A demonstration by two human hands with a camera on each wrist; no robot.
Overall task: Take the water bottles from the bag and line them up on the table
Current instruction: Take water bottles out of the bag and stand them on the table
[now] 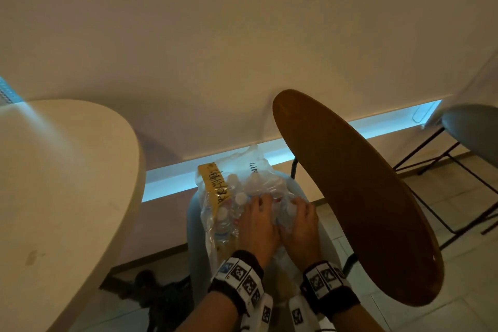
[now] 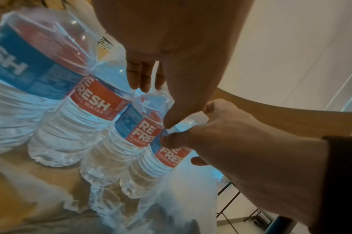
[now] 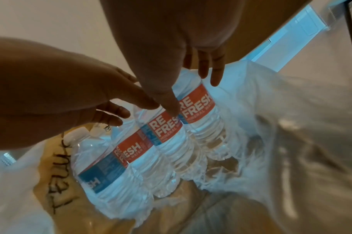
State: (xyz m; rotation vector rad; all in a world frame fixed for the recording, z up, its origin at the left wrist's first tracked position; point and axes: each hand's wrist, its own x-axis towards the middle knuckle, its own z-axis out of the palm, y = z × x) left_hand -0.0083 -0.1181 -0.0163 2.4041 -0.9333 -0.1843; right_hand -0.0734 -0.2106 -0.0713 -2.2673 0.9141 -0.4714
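Seemingly four bottles (image 2: 99, 101), one bag (image 1: 244, 158); left hand (image 1: 259, 225) touching, right hand (image 1: 299, 225) gripping.

Water bottles (image 3: 165, 131), red-and-blue labels, sit inside clear bag (image 3: 271, 118), centre frame. Right hand (image 3: 171, 47) upper centre, thumb touches one label; left hand (image 3: 61, 95) at left.

Cannot see the fingertips of the left hand (image 1: 259, 224) or the right hand (image 1: 299, 224) in the head view: buried among the water bottles (image 1: 225, 224) in the bag (image 1: 242, 159). Cannot make out the neck of the end bottle (image 2: 171, 156) under the curled right fingers (image 2: 198, 161), only a sliver of white cap (image 2: 200, 116). Cannot judge the left hand's grip. Cut by the left wrist view's edge: nearest bottle (image 2: 20, 71), label down to "SH". Too smeared to read: scrawl on the yellow tape (image 1: 213, 183). Blurred: bag's right side in the right wrist view.
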